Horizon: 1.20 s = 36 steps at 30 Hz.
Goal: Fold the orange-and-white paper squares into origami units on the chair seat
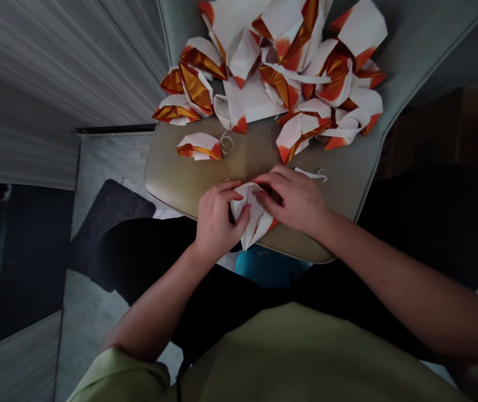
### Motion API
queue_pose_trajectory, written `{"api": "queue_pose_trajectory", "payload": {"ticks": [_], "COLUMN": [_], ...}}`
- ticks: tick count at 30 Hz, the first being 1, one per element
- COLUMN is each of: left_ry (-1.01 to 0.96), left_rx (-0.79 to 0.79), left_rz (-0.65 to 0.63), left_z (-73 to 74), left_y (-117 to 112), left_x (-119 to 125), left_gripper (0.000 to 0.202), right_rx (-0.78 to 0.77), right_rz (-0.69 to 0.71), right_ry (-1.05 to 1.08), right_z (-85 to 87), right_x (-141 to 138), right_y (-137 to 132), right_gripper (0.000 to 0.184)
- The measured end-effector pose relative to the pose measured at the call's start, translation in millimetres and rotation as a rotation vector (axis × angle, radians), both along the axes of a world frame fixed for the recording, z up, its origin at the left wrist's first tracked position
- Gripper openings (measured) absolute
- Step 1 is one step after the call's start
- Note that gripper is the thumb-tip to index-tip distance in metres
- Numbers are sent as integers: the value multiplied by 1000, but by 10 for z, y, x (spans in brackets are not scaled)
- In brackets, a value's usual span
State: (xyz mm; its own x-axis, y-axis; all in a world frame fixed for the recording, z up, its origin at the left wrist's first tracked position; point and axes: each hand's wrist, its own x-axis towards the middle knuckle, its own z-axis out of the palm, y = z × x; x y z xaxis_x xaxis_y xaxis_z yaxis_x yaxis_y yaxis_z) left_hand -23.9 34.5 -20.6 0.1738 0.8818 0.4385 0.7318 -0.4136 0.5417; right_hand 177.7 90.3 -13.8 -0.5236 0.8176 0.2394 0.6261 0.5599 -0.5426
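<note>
Between my two hands, at the front edge of the chair seat (pixel 172 173), is a folded white paper piece (pixel 247 215) with an orange-red corner. My left hand (pixel 221 220) grips its left side, thumb on the top face and fingers at the far edge. From the right, my right hand (pixel 293 198) holds the far right side, fingers bent over the paper; some fingertips are hidden. Just beyond my hands lies a finished-looking folded paper ingot (pixel 199 146), white with gold and orange, beside a curled paper strip (pixel 226 143). Another thin strip (pixel 312 175) lies near my right knuckles.
A heap of folded white, orange and gold paper pieces (pixel 280 84) covers the back of the seat. Below the front edge, a blue object (pixel 264 268) sits between my legs. A dark mat (pixel 113 229) lies on the floor at left, near a grey wood-grain panel (pixel 67 61).
</note>
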Motion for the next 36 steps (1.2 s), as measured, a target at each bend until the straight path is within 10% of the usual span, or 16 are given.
{"api": "queue_pose_trajectory", "payload": {"ticks": [5,36], "left_ry": [-192,188], "left_rx": [-68,-182], "left_rz": [9,-40], "left_z": [-8,61], "left_y": [29,109], "left_x": [-90,-111], "left_gripper": [33,30], "right_rx": [1,43], "right_rz": [27,58], "right_ry": [-12,-43], "right_z": [-5,-8], "right_x": [10,18], "right_y": [14,6], "right_gripper": [25,18]}}
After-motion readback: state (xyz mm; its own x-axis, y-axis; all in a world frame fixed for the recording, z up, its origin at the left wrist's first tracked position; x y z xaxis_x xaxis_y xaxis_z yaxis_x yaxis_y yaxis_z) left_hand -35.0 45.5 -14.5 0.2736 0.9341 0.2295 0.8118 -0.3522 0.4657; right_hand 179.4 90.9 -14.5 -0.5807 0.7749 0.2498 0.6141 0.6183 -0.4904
